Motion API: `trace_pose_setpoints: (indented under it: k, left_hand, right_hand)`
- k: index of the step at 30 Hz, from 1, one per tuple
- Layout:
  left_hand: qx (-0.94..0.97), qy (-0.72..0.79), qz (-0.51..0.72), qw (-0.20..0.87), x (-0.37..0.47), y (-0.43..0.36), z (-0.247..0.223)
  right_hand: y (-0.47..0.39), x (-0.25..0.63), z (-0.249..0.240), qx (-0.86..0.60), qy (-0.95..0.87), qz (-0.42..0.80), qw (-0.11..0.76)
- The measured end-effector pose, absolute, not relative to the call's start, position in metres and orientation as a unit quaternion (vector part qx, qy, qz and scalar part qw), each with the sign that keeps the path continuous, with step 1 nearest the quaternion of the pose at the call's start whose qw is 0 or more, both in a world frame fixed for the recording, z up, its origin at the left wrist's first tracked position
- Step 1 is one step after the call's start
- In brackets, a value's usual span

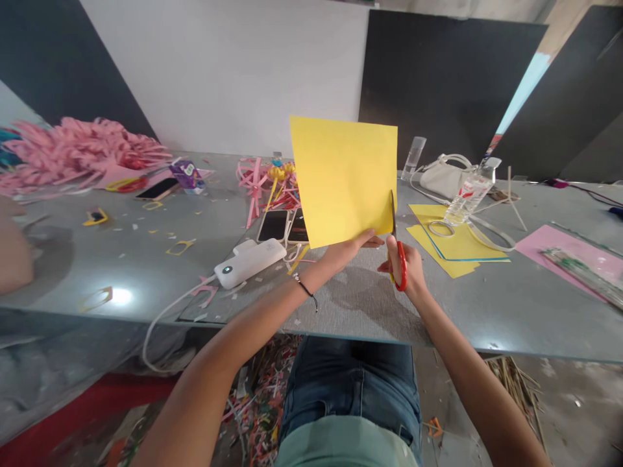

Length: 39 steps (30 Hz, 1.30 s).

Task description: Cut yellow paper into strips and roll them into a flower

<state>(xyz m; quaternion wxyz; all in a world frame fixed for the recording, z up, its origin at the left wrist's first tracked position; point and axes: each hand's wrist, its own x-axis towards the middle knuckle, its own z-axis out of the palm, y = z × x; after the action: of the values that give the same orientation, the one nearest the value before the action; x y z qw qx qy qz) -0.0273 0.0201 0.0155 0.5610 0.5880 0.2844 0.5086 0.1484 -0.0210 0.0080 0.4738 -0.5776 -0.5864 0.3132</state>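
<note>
A square sheet of yellow paper (pixel 345 178) stands nearly upright above the table, its lower edge gripped by my left hand (pixel 357 245); part of those fingers is hidden behind the sheet. In my right hand (pixel 411 269) is a pair of scissors (pixel 402 263) with red and yellow handles. Its dark blades point up along the right edge of the paper, with the sheet between them as far as I can see. Behind and below the paper lie two phones (pixel 274 226), partly covered by it, and a white power bank (pixel 250 263) with a cable.
Yellow sheets (pixel 452 250), a clear bottle (pixel 472 191) and a white handbag (pixel 445 176) are on the right, near pink paper (pixel 559 250). Pink paper strips (pixel 82 152) are heaped at the left, by a purple drink carton (pixel 187 175). Another person's arm (pixel 13 250) shows at the left edge.
</note>
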Motion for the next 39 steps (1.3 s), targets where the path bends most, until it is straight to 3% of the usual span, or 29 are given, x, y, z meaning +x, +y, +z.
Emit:
trace_pose_setpoints:
  k: [39]
  left_hand:
    - [0.573,0.293,0.499,0.580,-0.0201,0.0159,0.0115]
  right_hand:
    - [-0.0221,0.1488,0.0119,-0.597,-0.581,0.286,0.474]
